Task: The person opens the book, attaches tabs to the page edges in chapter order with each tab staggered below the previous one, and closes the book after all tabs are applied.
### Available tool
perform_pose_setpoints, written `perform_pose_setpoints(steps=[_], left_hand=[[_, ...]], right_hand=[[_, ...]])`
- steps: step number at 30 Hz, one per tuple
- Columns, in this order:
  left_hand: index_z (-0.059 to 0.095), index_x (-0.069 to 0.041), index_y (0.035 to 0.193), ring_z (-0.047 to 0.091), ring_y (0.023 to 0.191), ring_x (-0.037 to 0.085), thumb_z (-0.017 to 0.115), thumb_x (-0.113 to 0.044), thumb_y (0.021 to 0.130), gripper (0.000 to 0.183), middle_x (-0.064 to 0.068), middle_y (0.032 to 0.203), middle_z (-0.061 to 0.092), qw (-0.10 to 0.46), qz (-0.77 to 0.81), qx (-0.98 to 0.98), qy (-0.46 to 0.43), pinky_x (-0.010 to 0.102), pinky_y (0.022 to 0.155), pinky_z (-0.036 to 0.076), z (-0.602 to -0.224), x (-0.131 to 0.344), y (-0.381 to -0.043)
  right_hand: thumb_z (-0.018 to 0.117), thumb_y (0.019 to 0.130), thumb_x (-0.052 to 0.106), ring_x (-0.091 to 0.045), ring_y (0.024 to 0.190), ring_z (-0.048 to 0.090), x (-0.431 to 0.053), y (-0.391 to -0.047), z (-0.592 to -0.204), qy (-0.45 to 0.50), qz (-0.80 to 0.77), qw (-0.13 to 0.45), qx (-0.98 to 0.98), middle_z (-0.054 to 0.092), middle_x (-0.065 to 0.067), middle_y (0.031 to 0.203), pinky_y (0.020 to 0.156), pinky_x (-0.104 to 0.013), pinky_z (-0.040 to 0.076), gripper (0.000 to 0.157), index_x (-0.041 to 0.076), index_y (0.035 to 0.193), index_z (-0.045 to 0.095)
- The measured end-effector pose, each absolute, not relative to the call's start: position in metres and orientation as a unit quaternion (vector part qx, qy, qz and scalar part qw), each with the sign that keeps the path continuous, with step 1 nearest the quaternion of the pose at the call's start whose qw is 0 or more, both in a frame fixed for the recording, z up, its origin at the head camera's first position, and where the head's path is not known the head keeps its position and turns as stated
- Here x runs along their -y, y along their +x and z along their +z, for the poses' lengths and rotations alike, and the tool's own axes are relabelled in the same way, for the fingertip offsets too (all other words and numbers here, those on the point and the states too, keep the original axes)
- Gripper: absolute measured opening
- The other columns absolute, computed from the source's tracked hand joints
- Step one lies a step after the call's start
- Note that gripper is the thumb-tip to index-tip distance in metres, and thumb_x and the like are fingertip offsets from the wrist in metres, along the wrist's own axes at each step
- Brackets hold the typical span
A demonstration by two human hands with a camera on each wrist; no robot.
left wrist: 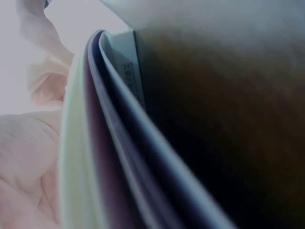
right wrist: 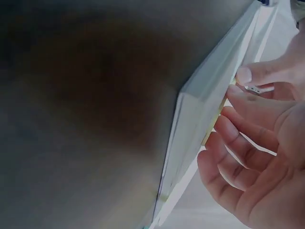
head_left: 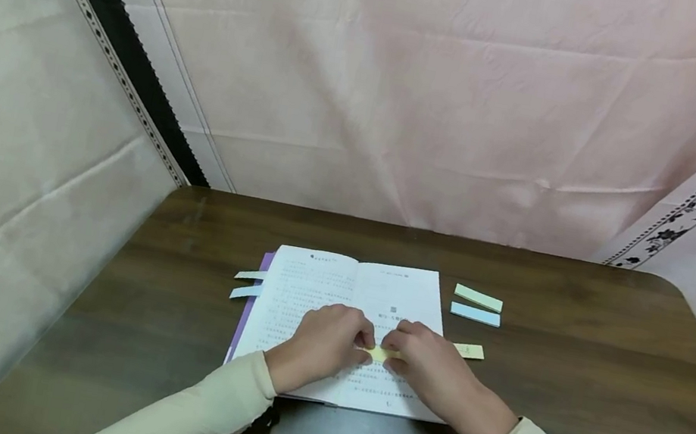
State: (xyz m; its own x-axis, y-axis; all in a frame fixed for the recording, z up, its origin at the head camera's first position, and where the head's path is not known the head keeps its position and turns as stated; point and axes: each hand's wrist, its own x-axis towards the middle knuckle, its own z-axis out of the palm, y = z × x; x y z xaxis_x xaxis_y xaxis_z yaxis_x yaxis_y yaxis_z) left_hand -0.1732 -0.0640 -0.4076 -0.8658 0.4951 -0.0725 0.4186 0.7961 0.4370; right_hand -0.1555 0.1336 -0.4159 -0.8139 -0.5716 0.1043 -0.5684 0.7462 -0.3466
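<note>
An open book (head_left: 312, 284) with printed pages and a purple cover edge lies on the table. Over its right-hand page, a yellow paper strip (head_left: 379, 354) stretches between both hands. My left hand (head_left: 329, 338) pinches the strip's left end near the middle fold. At the other end, my right hand (head_left: 438, 372) pinches the strip between thumb and fingers. The right wrist view shows the right hand (right wrist: 257, 138) beside the book's page edges (right wrist: 205, 90), its fingers at the yellow strip (right wrist: 214, 124). In the left wrist view, curved page edges (left wrist: 76, 167) partly hide the left hand (left wrist: 28, 162).
Right of the book lie a green strip (head_left: 478, 297) and a blue strip (head_left: 475, 314). A pale yellow tab (head_left: 469, 351) shows at the book's right edge, partly behind the hand. Two tabs, pale green (head_left: 251, 274) and light blue (head_left: 245, 292), protrude on the left. The table (head_left: 575, 347) is brown wood.
</note>
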Motion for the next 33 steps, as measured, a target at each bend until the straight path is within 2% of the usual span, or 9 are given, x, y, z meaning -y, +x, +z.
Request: perform_pose_setpoints(steps=[3, 6, 9, 11, 17, 25, 29, 33], left_hand=[[0.081, -0.017, 0.100, 0.060, 0.090, 0.012, 0.092, -0.028, 0.084, 0.022, -0.004, 0.098, 0.070, 0.091, 0.173, -0.948, 0.250, 0.030, 0.067, 0.050, -0.406, 0.063, -0.170], [0.076, -0.014, 0.122, 0.058, 0.111, 0.023, 0.092, -0.042, 0.081, 0.052, 0.005, 0.120, 0.067, 0.086, 0.113, -0.957, 0.254, 0.039, 0.085, 0.054, -0.404, 0.066, -0.165], [0.065, -0.012, 0.142, 0.052, 0.133, 0.029, 0.089, -0.054, 0.081, 0.078, 0.011, 0.142, 0.059, 0.085, 0.064, -0.961, 0.256, 0.049, 0.103, 0.050, -0.403, 0.069, -0.162], [0.060, -0.010, 0.148, 0.047, 0.141, 0.031, 0.088, -0.057, 0.081, 0.087, 0.012, 0.151, 0.055, 0.091, 0.051, -0.961, 0.256, 0.051, 0.109, 0.047, -0.402, 0.071, -0.161], [0.055, -0.011, 0.154, 0.046, 0.145, 0.031, 0.085, -0.061, 0.082, 0.093, 0.011, 0.156, 0.052, 0.101, 0.034, -0.958, 0.267, 0.049, 0.109, 0.049, -0.405, 0.074, -0.159], [0.056, -0.011, 0.153, 0.047, 0.144, 0.031, 0.086, -0.061, 0.080, 0.094, 0.011, 0.156, 0.052, 0.097, 0.026, -0.957, 0.273, 0.049, 0.108, 0.049, -0.405, 0.072, -0.159], [0.052, -0.011, 0.156, 0.042, 0.149, 0.031, 0.086, -0.063, 0.080, 0.098, 0.011, 0.160, 0.049, 0.117, 0.021, -0.953, 0.277, 0.050, 0.114, 0.045, -0.404, 0.074, -0.160], [0.045, -0.013, 0.161, 0.034, 0.156, 0.030, 0.086, -0.065, 0.078, 0.106, 0.010, 0.167, 0.041, 0.150, 0.021, -0.948, 0.281, 0.051, 0.120, 0.039, -0.403, 0.080, -0.161]], right_hand=[[0.089, 0.083, 0.005, -0.016, 0.085, 0.066, -0.131, -0.156, -0.416, -0.310, -0.162, -0.010, -0.937, 0.067, 0.004, 0.091, 0.068, -0.031, 0.058, 0.017, 0.011, 0.095, 0.078], [0.087, 0.085, 0.006, -0.018, 0.083, 0.065, -0.128, -0.155, -0.416, -0.323, -0.130, -0.022, -0.937, 0.067, 0.001, 0.091, 0.068, -0.035, 0.058, 0.015, 0.010, 0.095, 0.077], [0.085, 0.086, 0.006, -0.019, 0.080, 0.063, -0.128, -0.157, -0.415, -0.344, -0.100, -0.042, -0.933, 0.065, -0.001, 0.089, 0.067, -0.036, 0.056, 0.014, 0.008, 0.094, 0.074], [0.083, 0.086, 0.007, -0.019, 0.076, 0.060, -0.129, -0.158, -0.416, -0.353, -0.082, -0.051, -0.931, 0.062, -0.001, 0.086, 0.064, -0.036, 0.054, 0.013, 0.008, 0.091, 0.071], [0.079, 0.085, 0.015, -0.016, 0.072, 0.055, -0.143, -0.159, -0.415, -0.338, -0.038, -0.044, -0.939, 0.060, 0.002, 0.079, 0.059, -0.032, 0.049, 0.013, 0.009, 0.086, 0.067], [0.081, 0.085, 0.013, -0.007, 0.069, 0.047, -0.187, -0.167, -0.403, -0.282, -0.099, 0.008, -0.954, 0.058, 0.010, 0.081, 0.060, -0.028, 0.043, 0.017, 0.019, 0.086, 0.065], [0.079, 0.084, 0.008, -0.008, 0.070, 0.045, -0.212, -0.173, -0.405, -0.269, -0.105, 0.001, -0.957, 0.059, 0.009, 0.084, 0.059, -0.027, 0.041, 0.018, 0.019, 0.086, 0.065], [0.078, 0.086, 0.007, -0.009, 0.067, 0.047, -0.232, -0.182, -0.409, -0.253, -0.102, 0.004, -0.962, 0.065, 0.004, 0.090, 0.058, -0.028, 0.043, 0.013, 0.014, 0.093, 0.069]])
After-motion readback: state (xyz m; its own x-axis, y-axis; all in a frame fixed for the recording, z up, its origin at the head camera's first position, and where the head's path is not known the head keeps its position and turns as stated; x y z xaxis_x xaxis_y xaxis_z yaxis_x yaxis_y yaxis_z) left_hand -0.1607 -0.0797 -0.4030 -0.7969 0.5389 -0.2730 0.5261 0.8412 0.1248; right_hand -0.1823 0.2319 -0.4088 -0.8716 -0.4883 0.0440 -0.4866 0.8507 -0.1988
